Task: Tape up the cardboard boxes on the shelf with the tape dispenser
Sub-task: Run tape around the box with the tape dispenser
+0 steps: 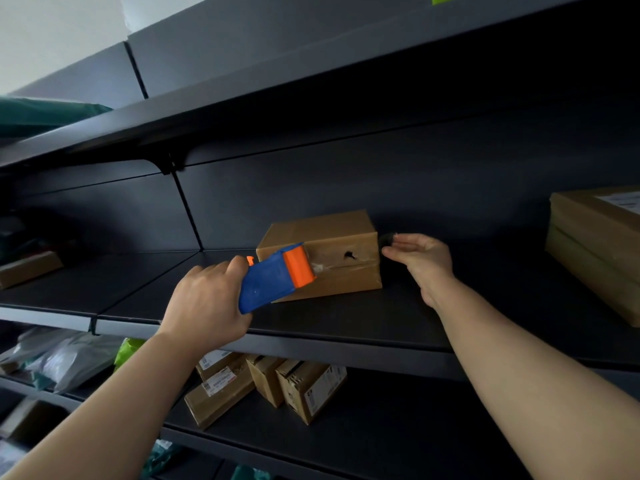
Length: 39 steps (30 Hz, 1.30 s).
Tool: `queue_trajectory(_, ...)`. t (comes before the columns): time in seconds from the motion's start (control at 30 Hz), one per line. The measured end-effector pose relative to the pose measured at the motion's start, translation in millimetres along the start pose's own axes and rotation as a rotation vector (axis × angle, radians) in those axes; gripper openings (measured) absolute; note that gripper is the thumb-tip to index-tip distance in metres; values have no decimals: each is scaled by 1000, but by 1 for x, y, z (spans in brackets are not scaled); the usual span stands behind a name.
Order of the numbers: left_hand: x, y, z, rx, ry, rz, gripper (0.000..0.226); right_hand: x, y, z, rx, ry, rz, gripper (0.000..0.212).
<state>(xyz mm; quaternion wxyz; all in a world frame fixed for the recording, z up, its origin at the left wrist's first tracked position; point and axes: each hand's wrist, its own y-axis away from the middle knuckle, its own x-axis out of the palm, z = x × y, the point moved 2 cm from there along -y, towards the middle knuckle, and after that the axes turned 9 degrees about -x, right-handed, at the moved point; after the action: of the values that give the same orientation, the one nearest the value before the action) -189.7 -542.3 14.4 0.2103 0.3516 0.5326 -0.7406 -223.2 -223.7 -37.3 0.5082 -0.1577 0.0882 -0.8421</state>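
While the dispenser is on the box: my left hand (207,303) is clamped round the blue tape dispenser (263,289), with its orange roller (299,266) pressed to the front face of the small cardboard box (322,230).
Where the box sits: on the middle shelf (346,323), back from the front lip and close to the rear panel.
Right hand: my right hand (426,261) hovers just beside the box's right end, fingers apart and loose, holding nothing. I cannot tell whether a fingertip touches the cardboard.
Dark thing: something small and black (387,240) lies by those fingertips, too dim to name.
Tape so far: clear tape (362,259) shines along the front face from the roller toward the right corner, crossing a ragged hole (349,255).
Doing it well: I judge the box light enough to skid. I should brace its right end with my free hand, keep the roller flat and firm, pull in one straight line, and rub the strip down before cutting.
Risk: tape bridging the hole may wrinkle or lift.
Inside the box: it is closed and the hole shows only darkness, so the contents are unknown.
Same shelf: a big box (588,244) with a label stands at the right, well apart, and a flat box (27,268) lies far left.
Lower shelf (381,427): several labelled boxes (304,389) lean together, all closed, with grey mailers (69,355) to their left.
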Motion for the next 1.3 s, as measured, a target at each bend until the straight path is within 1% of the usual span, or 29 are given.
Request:
queue_trajectory(0.3, 5, 0, 1, 9, 8, -23, 49, 6, -4, -4, 18, 76, 31, 34)
queue_trajectory(0.47, 8, -2, 5, 13, 20, -14, 49, 6, -6, -4, 16, 119, 13, 32)
queue_trajectory(0.73, 10, -5, 8, 28, 33, -17, 48, 7, -10, -9, 0, 195, -25, 36)
queue_trajectory(0.8, 10, -5, 9, 36, 29, -19, 48, 7, -11, -11, 16, 228, -38, 44)
queue_trajectory(0.83, 10, -5, 9, 39, 25, -18, 48, 7, -11, -10, 27, 250, -43, 53)
queue_trajectory(0.93, 11, -5, 9, 41, 22, -19, 49, 6, -11, -7, 48, 398, -44, 101)
queue_trajectory(0.97, 11, -5, 9, 42, 24, -19, 49, 6, -10, -5, 54, 421, -45, 110)
queue_trajectory(1.0, 12, -5, 9, 42, 26, -18, 49, 6, -9, -4, 54, 415, -49, 110)
queue_trajectory(1.03, 12, -4, 9, 42, 27, -15, 48, 5, -8, -3, 53, 397, -57, 100)
queue_trajectory(1.13, 14, -4, 9, 43, 30, -9, 47, 5, -3, -1, 4, 384, -103, 35)
queue_trajectory(1.17, 14, -4, 9, 43, 29, -8, 47, 6, -1, 1, -23, 381, -104, 28)
queue_trajectory(1.2, 15, -3, 9, 43, 27, -7, 47, 8, 0, 2, -42, 360, -84, 30)
queue_trajectory(1.23, 15, -3, 9, 42, 26, -6, 48, 11, 1, 2, -41, 313, -38, 34)
queue_trajectory(1.3, 14, -3, 10, 39, 32, -5, 48, 20, 2, 2, 3, 203, 115, 39)
